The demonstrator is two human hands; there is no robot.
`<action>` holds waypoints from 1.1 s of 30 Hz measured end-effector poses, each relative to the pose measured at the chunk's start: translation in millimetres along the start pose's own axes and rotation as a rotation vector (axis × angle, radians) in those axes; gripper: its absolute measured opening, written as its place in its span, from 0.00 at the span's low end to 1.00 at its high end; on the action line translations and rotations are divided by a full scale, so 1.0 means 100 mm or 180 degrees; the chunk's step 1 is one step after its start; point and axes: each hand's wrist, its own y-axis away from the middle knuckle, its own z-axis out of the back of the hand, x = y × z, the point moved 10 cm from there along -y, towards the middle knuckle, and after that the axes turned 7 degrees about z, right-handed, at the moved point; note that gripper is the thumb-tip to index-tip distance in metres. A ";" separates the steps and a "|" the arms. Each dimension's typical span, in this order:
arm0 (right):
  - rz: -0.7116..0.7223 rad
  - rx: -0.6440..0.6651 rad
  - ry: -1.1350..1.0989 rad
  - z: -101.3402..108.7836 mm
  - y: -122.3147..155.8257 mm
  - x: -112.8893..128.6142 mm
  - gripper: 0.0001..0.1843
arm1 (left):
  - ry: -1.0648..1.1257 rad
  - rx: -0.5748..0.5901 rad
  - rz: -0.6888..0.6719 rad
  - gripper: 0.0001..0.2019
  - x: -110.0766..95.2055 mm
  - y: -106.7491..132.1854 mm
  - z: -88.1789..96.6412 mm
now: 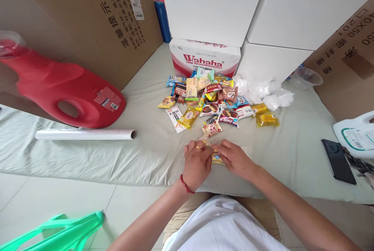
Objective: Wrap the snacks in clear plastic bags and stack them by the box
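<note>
My left hand, with a red cord bracelet on its wrist, bends its fingers over a clear plastic bag near the front edge of the cloth. From the other side, my right hand pinches the same bag, its fingertips almost meeting the left ones. Inside, or under the film, a yellow snack packet shows between the hands; the rest is covered by my fingers. Just beyond them lies a cream and red snack packet. Behind it spreads a heap of wrapped snacks in many colours.
A Wahaha box stands behind the heap, with crumpled clear plastic bags to its right. At left lie a red detergent bottle and a white roll. A phone and white bottle are at right.
</note>
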 end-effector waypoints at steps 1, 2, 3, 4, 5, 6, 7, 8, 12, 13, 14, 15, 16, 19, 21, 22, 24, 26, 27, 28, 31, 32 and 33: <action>0.0098 -0.0136 -0.0021 -0.04 0.05 0.03 0.25 | 0.0270 -0.0187 0.0114 0.11 0.10 0.02 0.04; 0.0184 -0.0257 -0.0013 -0.08 0.09 0.05 0.26 | 0.0495 -0.0409 0.0277 0.10 0.24 0.04 0.09; 0.0245 -0.0351 0.0028 -0.12 0.12 0.06 0.27 | 0.0660 -0.0637 0.0473 0.10 0.39 0.06 0.13; 0.0273 -0.0412 0.0096 -0.15 0.15 0.06 0.28 | 0.0774 -0.0836 0.0668 0.13 0.55 0.07 0.17; 0.0261 -0.0435 0.0172 -0.17 0.16 0.05 0.28 | 0.0854 -0.0972 0.0835 0.18 0.69 0.08 0.19; 0.0217 -0.0411 0.0238 -0.19 0.17 0.04 0.27 | 0.0915 -0.1025 0.0972 0.23 0.82 0.07 0.20; 0.0160 -0.0351 0.0287 -0.20 0.17 0.02 0.26 | 0.0960 -0.0978 0.1079 0.28 0.93 0.05 0.19; 0.0115 -0.0273 0.0318 -0.21 0.16 0.01 0.26 | 0.0987 -0.0839 0.1160 0.30 1.01 0.02 0.16; 0.0142 -0.0028 0.0295 -0.16 0.14 0.08 0.22 | 0.1115 -0.0150 0.1378 0.10 1.22 -0.08 0.12; 0.0198 -0.0009 0.0286 -0.14 0.14 0.11 0.21 | 0.1284 -0.0058 0.1387 0.07 1.24 -0.08 0.15; 0.0229 0.0000 0.0295 -0.14 0.14 0.13 0.21 | 0.1513 -0.0007 0.1407 0.07 1.25 -0.08 0.19; 0.0229 0.0001 0.0325 -0.14 0.14 0.14 0.21 | 0.1784 0.0052 0.1458 0.08 1.27 -0.07 0.21; 0.0192 0.0002 0.0371 -0.15 0.14 0.13 0.21 | 0.2075 0.0133 0.1546 0.09 1.29 -0.04 0.23; -0.0041 -0.0012 0.0509 -0.21 0.16 0.07 0.21 | 0.2877 0.0324 0.1989 0.15 1.40 0.08 0.22; -0.0137 -0.0032 0.0521 -0.24 0.16 0.05 0.20 | 0.3285 0.0258 0.2235 0.16 1.49 0.16 0.23; -0.0164 -0.0043 0.0500 -0.25 0.17 0.04 0.20 | 0.3410 0.0122 0.2291 0.16 1.54 0.19 0.27; -0.0181 -0.0069 0.0436 -0.25 0.17 0.03 0.20 | 0.3482 -0.0226 0.2231 0.15 1.62 0.20 0.40; -0.0161 -0.0079 0.0377 -0.25 0.17 0.03 0.20 | 0.3405 -0.0369 0.1955 0.17 1.60 0.13 0.52; -0.0151 -0.0076 0.0357 -0.25 0.17 0.03 0.20 | 0.3298 -0.0275 0.1764 0.21 1.53 0.06 0.55; -0.0143 -0.0072 0.0342 -0.24 0.17 0.03 0.20 | 0.3141 -0.0066 0.1550 0.27 1.43 -0.03 0.55; -0.0149 -0.0068 0.0316 -0.24 0.16 0.02 0.21 | 0.2499 0.0933 0.0800 0.38 1.04 -0.26 0.43; -0.0154 -0.0072 0.0316 -0.23 0.16 0.01 0.21 | 0.2303 0.1279 0.0560 0.35 0.92 -0.30 0.36; -0.0151 -0.0075 0.0321 -0.23 0.16 0.02 0.21 | 0.2156 0.1571 0.0374 0.28 0.85 -0.32 0.30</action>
